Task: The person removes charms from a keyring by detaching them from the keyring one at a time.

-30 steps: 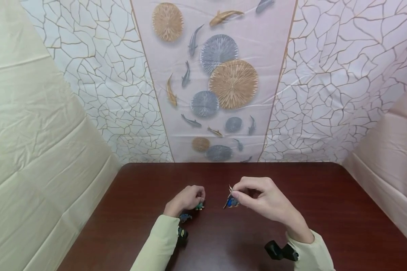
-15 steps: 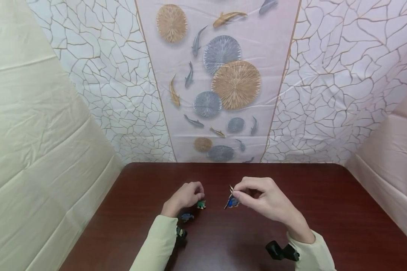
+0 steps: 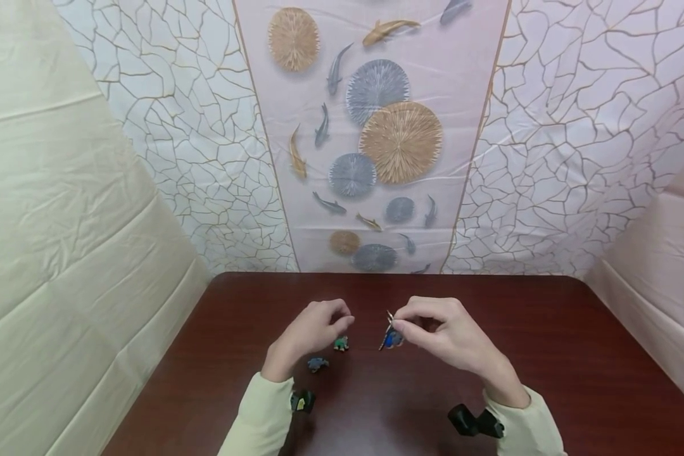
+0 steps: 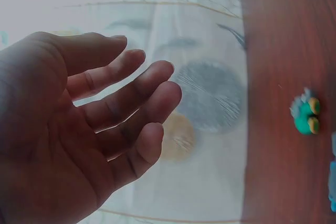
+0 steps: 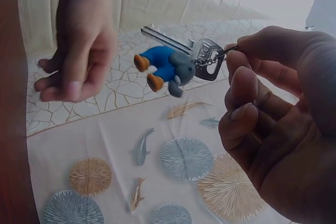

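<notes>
In the right wrist view, my right hand point(image 5: 283, 108) pinches a key ring point(image 5: 226, 52) between thumb and forefinger. From it hang a silver key point(image 5: 168, 38) and an elephant charm point(image 5: 170, 66) with a grey head, blue body and orange feet. My left hand point(image 4: 89, 98) holds nothing; its fingers are loosely bent and apart. In the head view it hovers above and beside a small green figure point(image 3: 341, 343) lying on the table. That figure shows grey parts and orange-yellow feet in the left wrist view. A small blue-grey figure point(image 3: 317, 364) lies nearer me.
The dark red-brown table point(image 3: 524, 342) ends at a patterned cloth backdrop point(image 3: 399, 142). Cream cloth walls point(image 3: 63, 253) stand on both sides. Black cameras are strapped to both wrists, the right camera point(image 3: 473, 423) showing fully below the sleeve cuff.
My left hand has let go of the green figure and risen off it, its fingers loosening. The right hand still holds the key ring in nearly the same place.
</notes>
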`<act>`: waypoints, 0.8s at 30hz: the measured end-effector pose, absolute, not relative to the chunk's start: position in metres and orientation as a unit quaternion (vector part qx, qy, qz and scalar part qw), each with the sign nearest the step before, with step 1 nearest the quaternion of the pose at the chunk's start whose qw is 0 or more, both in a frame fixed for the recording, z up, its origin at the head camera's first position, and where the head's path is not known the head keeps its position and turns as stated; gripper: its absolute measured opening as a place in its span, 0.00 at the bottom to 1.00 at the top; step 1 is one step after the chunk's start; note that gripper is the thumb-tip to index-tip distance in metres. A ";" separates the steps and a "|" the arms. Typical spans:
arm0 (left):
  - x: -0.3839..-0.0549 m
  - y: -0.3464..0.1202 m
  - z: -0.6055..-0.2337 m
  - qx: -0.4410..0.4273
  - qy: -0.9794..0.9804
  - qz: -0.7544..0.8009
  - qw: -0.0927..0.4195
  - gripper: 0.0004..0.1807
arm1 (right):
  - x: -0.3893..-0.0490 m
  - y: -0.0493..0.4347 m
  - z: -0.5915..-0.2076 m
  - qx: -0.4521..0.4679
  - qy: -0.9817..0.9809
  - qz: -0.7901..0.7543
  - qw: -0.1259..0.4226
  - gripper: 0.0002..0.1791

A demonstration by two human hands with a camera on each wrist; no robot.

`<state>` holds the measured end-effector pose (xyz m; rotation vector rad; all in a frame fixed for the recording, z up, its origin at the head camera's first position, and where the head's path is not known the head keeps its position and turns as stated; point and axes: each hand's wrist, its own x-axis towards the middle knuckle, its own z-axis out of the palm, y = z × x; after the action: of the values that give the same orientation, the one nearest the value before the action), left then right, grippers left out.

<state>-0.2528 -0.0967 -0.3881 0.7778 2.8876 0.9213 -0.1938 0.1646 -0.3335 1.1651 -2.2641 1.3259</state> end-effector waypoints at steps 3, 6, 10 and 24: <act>-0.245 -0.093 -0.380 0.260 0.918 0.298 -0.012 0.05 | -0.194 0.165 -0.334 0.400 -0.783 0.457 0.136 0.09; -0.239 -0.088 -0.374 0.273 0.912 0.306 -0.029 0.04 | -0.195 0.165 -0.335 0.401 -0.781 0.458 0.138 0.09; -0.231 -0.081 -0.366 0.300 0.898 0.318 -0.057 0.03 | -0.196 0.166 -0.335 0.396 -0.782 0.461 0.137 0.09; -0.169 -0.063 -0.334 0.394 0.831 0.349 -0.179 0.02 | -0.196 0.167 -0.336 0.385 -0.783 0.468 0.138 0.08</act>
<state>-0.1690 -0.0630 -0.3336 1.4025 2.9579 1.2411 -0.1960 0.1669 -0.3364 1.1140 -2.2665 1.3535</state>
